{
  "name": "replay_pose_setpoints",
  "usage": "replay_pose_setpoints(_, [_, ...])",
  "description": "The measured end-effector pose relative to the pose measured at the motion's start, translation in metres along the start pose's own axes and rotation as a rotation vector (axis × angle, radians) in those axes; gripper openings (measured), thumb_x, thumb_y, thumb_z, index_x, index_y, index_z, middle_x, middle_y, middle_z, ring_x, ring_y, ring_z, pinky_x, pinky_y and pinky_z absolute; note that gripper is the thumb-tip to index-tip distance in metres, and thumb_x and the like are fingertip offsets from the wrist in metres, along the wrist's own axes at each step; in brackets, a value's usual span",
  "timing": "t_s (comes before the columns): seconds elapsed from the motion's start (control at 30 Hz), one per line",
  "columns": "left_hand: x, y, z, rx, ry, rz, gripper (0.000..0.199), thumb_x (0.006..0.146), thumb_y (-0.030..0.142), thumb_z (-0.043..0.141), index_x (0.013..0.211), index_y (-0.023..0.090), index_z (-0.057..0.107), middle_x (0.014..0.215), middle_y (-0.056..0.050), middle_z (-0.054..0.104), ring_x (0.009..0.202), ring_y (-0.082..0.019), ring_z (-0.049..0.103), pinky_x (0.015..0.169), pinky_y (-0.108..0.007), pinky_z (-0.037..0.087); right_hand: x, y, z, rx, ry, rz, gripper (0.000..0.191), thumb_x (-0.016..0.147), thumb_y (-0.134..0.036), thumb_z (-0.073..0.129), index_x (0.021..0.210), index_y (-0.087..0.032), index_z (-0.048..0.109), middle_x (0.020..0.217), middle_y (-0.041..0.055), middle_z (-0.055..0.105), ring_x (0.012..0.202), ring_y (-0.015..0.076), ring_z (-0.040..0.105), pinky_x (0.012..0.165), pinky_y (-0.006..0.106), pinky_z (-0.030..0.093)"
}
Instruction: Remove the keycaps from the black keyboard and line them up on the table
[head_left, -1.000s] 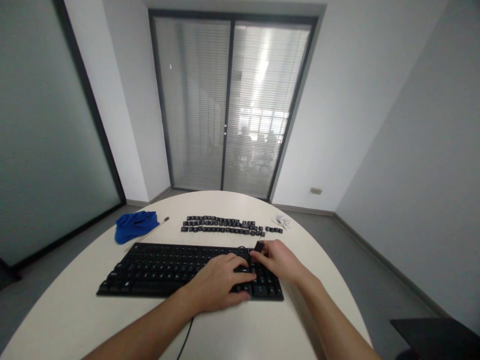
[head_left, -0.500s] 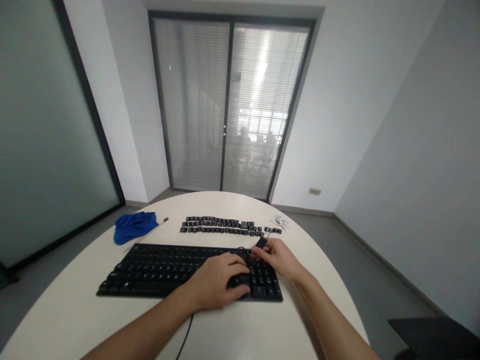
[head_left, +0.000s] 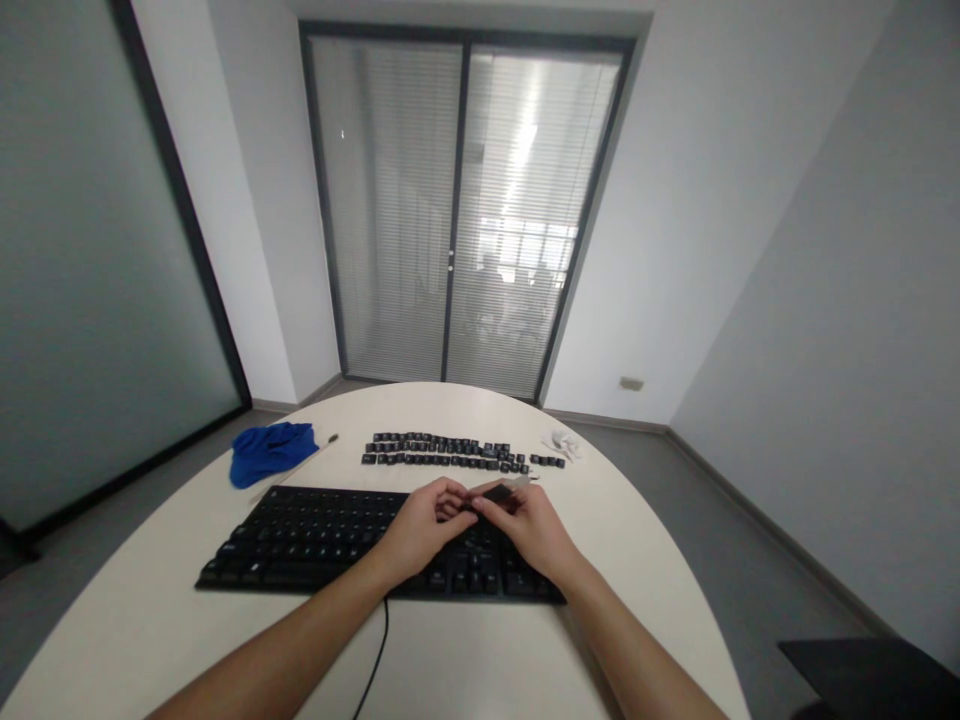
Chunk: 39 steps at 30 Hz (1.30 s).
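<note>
A black keyboard [head_left: 315, 535] lies across the round table, and both hands are over its right part. My right hand [head_left: 525, 520] is closed on a small dark tool [head_left: 496, 494] with a light part at its far end. Fingertips of my left hand [head_left: 427, 520] are pressed together beside the tool's near end, and what they pinch is too small to name. Beyond the keyboard lie rows of loose black keycaps [head_left: 435, 460].
On the left of the white table [head_left: 465, 660] lie a blue cloth [head_left: 274, 453] and a thin brush [head_left: 315, 456]. Crumpled white tissue [head_left: 562, 444] lies at the back right. A black cable [head_left: 377, 655] runs toward the near edge. A dark chair [head_left: 877, 675] stands at lower right.
My left hand has lifted from the keyboard and closed its fingers near my right hand. My right hand has moved left with the tool, which now lies flatter.
</note>
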<state>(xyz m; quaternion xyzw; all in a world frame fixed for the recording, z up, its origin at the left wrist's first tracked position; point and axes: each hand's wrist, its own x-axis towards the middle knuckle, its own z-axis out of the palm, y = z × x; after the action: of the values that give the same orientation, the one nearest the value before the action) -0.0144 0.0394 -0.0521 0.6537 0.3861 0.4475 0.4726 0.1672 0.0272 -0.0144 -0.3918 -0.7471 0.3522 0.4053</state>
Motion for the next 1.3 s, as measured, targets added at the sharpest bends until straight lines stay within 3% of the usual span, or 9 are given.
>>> replay_pose_setpoints(0.2, [0.003, -0.001, -0.005, -0.131, -0.002, -0.071, 0.039, 0.065, 0.028, 0.081, 0.095, 0.015, 0.059, 0.084, -0.004, 0.072, 0.073, -0.016, 0.067, 0.075, -0.031, 0.051, 0.000, 0.001, 0.000, -0.033, 0.013, -0.047, 0.026, 0.091, -0.038, 0.058, 0.103, -0.022, 0.074, 0.099, 0.0046, 0.076, 0.091, 0.0223, 0.069, 0.086, 0.033, 0.052])
replay_pose_setpoints(0.43, [0.002, 0.005, -0.006, -0.134, -0.004, -0.152, 0.038, 0.064, 0.030, 0.082, 0.094, 0.016, 0.061, 0.085, -0.006, 0.075, 0.082, -0.022, 0.071, 0.084, -0.038, 0.052, 0.001, 0.006, 0.007, -0.051, 0.076, -0.019, 0.028, 0.090, -0.039, 0.058, 0.104, -0.020, 0.074, 0.099, 0.0062, 0.076, 0.088, 0.0227, 0.071, 0.081, 0.032, 0.054])
replay_pose_setpoints(0.67, [0.003, 0.007, -0.006, -0.132, -0.003, -0.142, 0.034, 0.065, 0.027, 0.079, 0.094, 0.015, 0.065, 0.092, -0.007, 0.077, 0.090, -0.024, 0.071, 0.090, -0.040, 0.050, 0.003, 0.004, 0.012, -0.121, 0.121, -0.060, 0.023, 0.090, -0.038, 0.059, 0.097, -0.023, 0.075, 0.098, 0.0051, 0.076, 0.092, 0.0238, 0.071, 0.087, 0.035, 0.053])
replay_pose_setpoints(0.97, [0.000, 0.010, -0.004, -0.137, 0.027, -0.169, 0.036, 0.066, 0.035, 0.081, 0.090, 0.016, 0.062, 0.072, -0.005, 0.075, 0.077, -0.024, 0.073, 0.078, -0.037, 0.053, 0.000, 0.004, 0.005, -0.202, 0.226, -0.109, 0.015, 0.089, -0.029, 0.060, 0.094, -0.021, 0.071, 0.095, 0.0066, 0.072, 0.090, 0.0205, 0.067, 0.082, 0.031, 0.051])
replay_pose_setpoints(1.3, [0.001, 0.004, -0.004, -0.163, 0.017, -0.108, 0.038, 0.072, 0.040, 0.076, 0.097, 0.012, 0.066, 0.083, -0.007, 0.074, 0.076, -0.021, 0.071, 0.079, -0.035, 0.055, 0.000, 0.006, 0.005, -0.172, 0.228, -0.050, 0.014, 0.091, -0.028, 0.055, 0.096, -0.020, 0.065, 0.092, 0.0044, 0.070, 0.084, 0.0181, 0.066, 0.077, 0.028, 0.050])
